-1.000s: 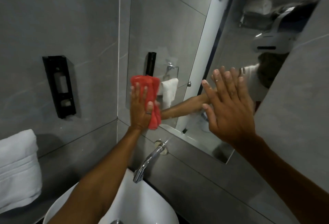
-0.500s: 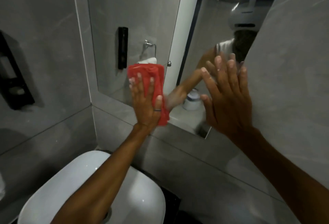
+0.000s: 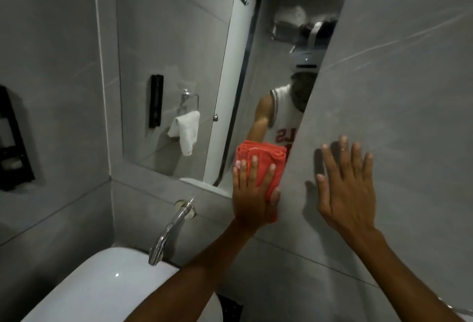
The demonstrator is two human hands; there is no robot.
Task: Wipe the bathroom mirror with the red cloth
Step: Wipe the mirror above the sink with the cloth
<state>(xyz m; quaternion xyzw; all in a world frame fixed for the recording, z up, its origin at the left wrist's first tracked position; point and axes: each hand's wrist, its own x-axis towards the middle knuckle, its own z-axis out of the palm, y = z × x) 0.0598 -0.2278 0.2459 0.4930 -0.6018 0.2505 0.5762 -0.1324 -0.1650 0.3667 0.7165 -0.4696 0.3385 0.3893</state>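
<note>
The folded red cloth (image 3: pixel 266 159) lies flat against the lower right corner of the bathroom mirror (image 3: pixel 174 47). My left hand (image 3: pixel 252 193) presses on the cloth with its fingers spread over it, partly past the mirror's bottom edge onto the grey tile. Flat on the grey wall tile to the right of the mirror rests my right hand (image 3: pixel 345 188), fingers apart and holding nothing. The mirror reflects a person in a white top, a white towel on a ring and a white door.
A chrome tap (image 3: pixel 170 232) juts from the wall below the mirror, over a white basin (image 3: pixel 102 288). A black dispenser (image 3: pixel 12 139) hangs on the left wall. Grey tile (image 3: pixel 399 91) covers the wall right of the mirror.
My left hand has slid the red cloth rightward along the mirror's lower edge to its right corner. My right hand has shifted right, off the mirror and onto the tile.
</note>
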